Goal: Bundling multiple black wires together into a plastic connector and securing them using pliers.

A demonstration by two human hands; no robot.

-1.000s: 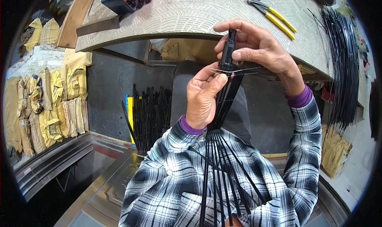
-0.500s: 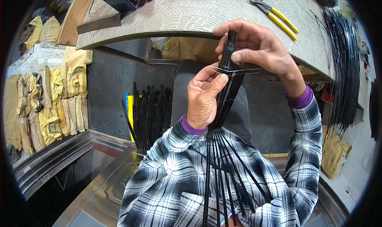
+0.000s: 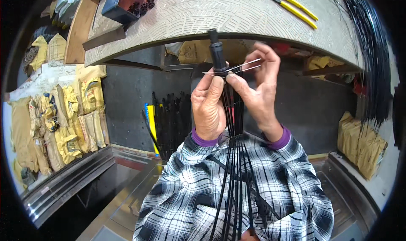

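Plaid-sleeved forearms rise from the lower edge, a fan of thin black rods (image 3: 235, 173) spreading down between them toward the person's lap. The rods gather upward into a black cylindrical hub (image 3: 218, 57), held upright in front of the desk's curved front edge. The left hand (image 3: 208, 108) grips the bundle just below the hub, fingers closed around the rods and thumb pressed up against the hub's base. The right hand (image 3: 256, 91) pinches a thin silver wire (image 3: 237, 67) at the same spot, thumb and forefinger closed on it; the wire runs crosswise against the hub. Beyond the hands, the pale patterned desk (image 3: 220, 12) carries yellow-handled pliers (image 3: 292, 6) at its far right and a dark box (image 3: 115, 8) at the left. More black rods (image 3: 372, 55) hang along the right. Yellowish sacks (image 3: 63, 114) pile up at left below the desk.
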